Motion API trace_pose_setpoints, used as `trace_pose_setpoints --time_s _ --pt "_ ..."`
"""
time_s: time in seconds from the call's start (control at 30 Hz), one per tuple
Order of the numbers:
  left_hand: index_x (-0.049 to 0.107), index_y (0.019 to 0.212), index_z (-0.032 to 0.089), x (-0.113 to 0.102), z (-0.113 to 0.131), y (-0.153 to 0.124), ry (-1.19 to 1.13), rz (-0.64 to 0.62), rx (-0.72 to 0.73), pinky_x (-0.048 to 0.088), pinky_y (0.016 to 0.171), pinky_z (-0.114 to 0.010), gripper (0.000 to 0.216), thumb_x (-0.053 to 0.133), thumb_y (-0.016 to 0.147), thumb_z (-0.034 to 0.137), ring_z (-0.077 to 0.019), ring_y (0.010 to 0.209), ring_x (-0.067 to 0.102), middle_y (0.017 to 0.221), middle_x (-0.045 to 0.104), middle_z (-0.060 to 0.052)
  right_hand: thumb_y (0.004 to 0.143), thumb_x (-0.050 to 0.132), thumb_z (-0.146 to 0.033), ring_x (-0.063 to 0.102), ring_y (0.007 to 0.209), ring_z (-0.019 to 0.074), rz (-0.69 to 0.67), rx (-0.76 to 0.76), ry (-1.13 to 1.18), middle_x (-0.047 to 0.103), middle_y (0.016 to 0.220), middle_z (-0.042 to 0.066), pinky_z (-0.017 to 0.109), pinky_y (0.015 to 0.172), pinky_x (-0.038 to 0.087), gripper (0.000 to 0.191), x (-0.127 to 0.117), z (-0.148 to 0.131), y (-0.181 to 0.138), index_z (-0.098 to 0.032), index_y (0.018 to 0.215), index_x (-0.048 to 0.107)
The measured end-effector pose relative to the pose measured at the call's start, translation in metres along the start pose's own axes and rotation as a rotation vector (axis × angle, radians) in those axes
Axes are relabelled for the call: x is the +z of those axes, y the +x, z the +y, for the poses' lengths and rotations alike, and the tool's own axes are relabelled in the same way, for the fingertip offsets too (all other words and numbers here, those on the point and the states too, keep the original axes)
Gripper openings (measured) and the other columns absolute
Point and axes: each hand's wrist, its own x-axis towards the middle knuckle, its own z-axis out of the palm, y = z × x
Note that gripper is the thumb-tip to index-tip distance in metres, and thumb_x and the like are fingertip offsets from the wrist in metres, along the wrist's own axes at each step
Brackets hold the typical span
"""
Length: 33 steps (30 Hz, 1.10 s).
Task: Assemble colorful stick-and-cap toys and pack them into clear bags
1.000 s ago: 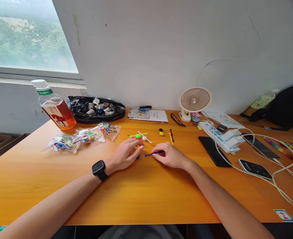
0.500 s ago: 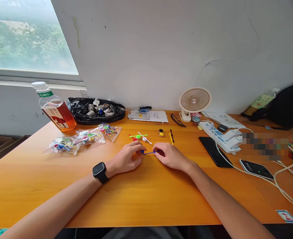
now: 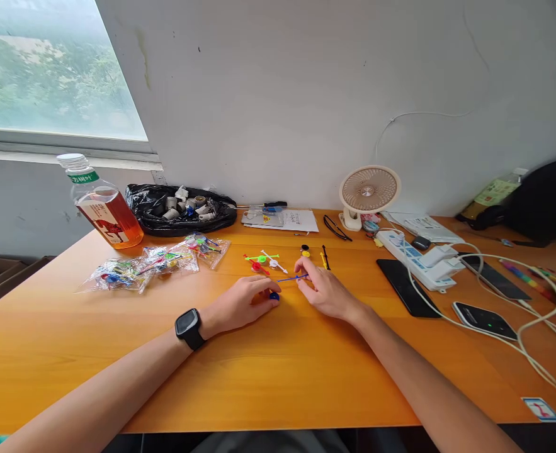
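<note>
My left hand (image 3: pixel 244 302), with a black watch on its wrist, rests on the orange table (image 3: pixel 259 371) and pinches a small blue round piece (image 3: pixel 274 295) at its fingertips. My right hand (image 3: pixel 322 289) lies just to the right and holds a thin blue stick (image 3: pixel 289 277) between thumb and fingers, its free end pointing left above the table. Just beyond the hands lie small assembled pieces: a green one (image 3: pixel 260 258), a white one (image 3: pixel 274 260) and a red one (image 3: pixel 255 267). A yellow-and-black button (image 3: pixel 305 251) and yellow and black sticks (image 3: pixel 323 257) lie near them.
Clear bags of coloured parts (image 3: pixel 155 261) lie at the left, with a tea bottle (image 3: pixel 102 207) and a black bag of grey parts (image 3: pixel 183 207) behind. A small fan (image 3: pixel 369 192), power strip (image 3: pixel 417 258), phones (image 3: pixel 483 319) and white cables (image 3: pixel 533 321) fill the right side. Another person's hand shows at the right edge.
My right hand lifted the blue stick away from the left hand and moved it farther back. My left hand stayed near the table with the blue round piece now showing at its fingertips.
</note>
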Motion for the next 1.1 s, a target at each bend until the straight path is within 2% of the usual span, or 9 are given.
trace_pose_setpoints --time_s 0.1,0.17,0.27,0.4,0.5,0.57,0.77,1.1 --pt "0.063 0.115 0.022 0.001 -0.001 -0.001 -0.081 0.008 -0.062 0.058 0.084 -0.031 0.022 0.072 0.096 0.03 -0.0173 0.092 0.072 0.104 0.075 -0.004 0.106 0.043 -0.028 0.057 0.08 0.0189 0.027 0.007 0.147 0.061 0.092 0.001 0.032 0.078 0.042 0.007 -0.001 -0.001 0.0 -0.024 0.108 0.049" --pt "0.059 0.112 0.022 0.001 0.0 -0.001 -0.133 0.021 -0.091 0.059 0.085 -0.031 0.029 0.078 0.092 0.032 -0.018 0.094 0.072 0.106 0.073 -0.004 0.108 0.041 -0.031 0.053 0.078 0.0183 0.024 0.003 0.235 0.057 0.089 0.0 0.032 0.075 0.041 0.012 0.001 -0.001 0.001 -0.024 0.104 0.049" --pt "0.052 0.108 0.022 0.001 0.001 0.0 -0.213 0.035 -0.136 0.061 0.083 -0.032 0.033 0.079 0.089 0.031 -0.0176 0.092 0.072 0.105 0.071 -0.004 0.107 0.047 -0.034 0.049 0.077 0.0176 -0.01 -0.004 0.354 0.055 0.088 0.0 0.031 0.073 0.04 0.014 0.007 0.001 0.003 -0.023 0.101 0.052" --pt "0.044 0.104 0.024 0.002 0.001 0.001 -0.301 0.082 -0.169 0.062 0.079 -0.031 0.039 0.079 0.089 0.033 -0.0165 0.088 0.073 0.107 0.068 -0.004 0.103 0.053 -0.033 0.053 0.085 0.0184 -0.091 0.0 0.495 0.059 0.094 0.002 0.031 0.077 0.042 0.012 0.015 0.001 0.004 -0.022 0.1 0.058" --pt "0.046 0.121 0.024 0.001 0.001 0.002 -0.28 0.074 -0.148 0.062 0.083 -0.033 0.046 0.079 0.089 0.031 -0.0171 0.091 0.073 0.109 0.068 -0.004 0.102 0.056 -0.032 0.056 0.085 0.0181 -0.162 0.019 0.568 0.062 0.095 0.002 0.031 0.076 0.043 0.011 0.019 -0.001 0.003 -0.022 0.102 0.061" --pt "0.052 0.127 0.024 0.001 0.001 0.002 -0.232 0.039 -0.111 0.06 0.088 -0.034 0.043 0.076 0.092 0.028 -0.0177 0.095 0.071 0.108 0.071 -0.004 0.102 0.056 -0.033 0.057 0.081 0.0176 -0.196 0.034 0.609 0.063 0.092 0.002 0.03 0.073 0.044 0.013 0.022 -0.003 0.001 -0.022 0.106 0.06" --pt "0.07 0.108 0.021 0.0 -0.002 0.002 -0.125 0.032 -0.071 0.058 0.084 -0.03 0.017 0.076 0.094 0.03 -0.0173 0.09 0.072 0.101 0.075 -0.003 0.103 0.057 -0.035 0.055 0.074 0.0165 -0.24 0.035 0.611 0.062 0.079 -0.001 0.031 0.072 0.043 0.016 0.025 -0.006 0.0 -0.023 0.113 0.056" --pt "0.073 0.102 0.021 -0.001 -0.001 0.002 -0.046 0.032 -0.004 0.056 0.081 -0.027 0.01 0.073 0.096 0.028 -0.0168 0.089 0.07 0.101 0.075 -0.005 0.1 0.064 -0.046 0.059 0.074 0.0167 -0.285 0.075 0.683 0.065 0.075 -0.002 0.031 0.075 0.043 0.028 0.023 -0.008 0.001 -0.022 0.111 0.053"
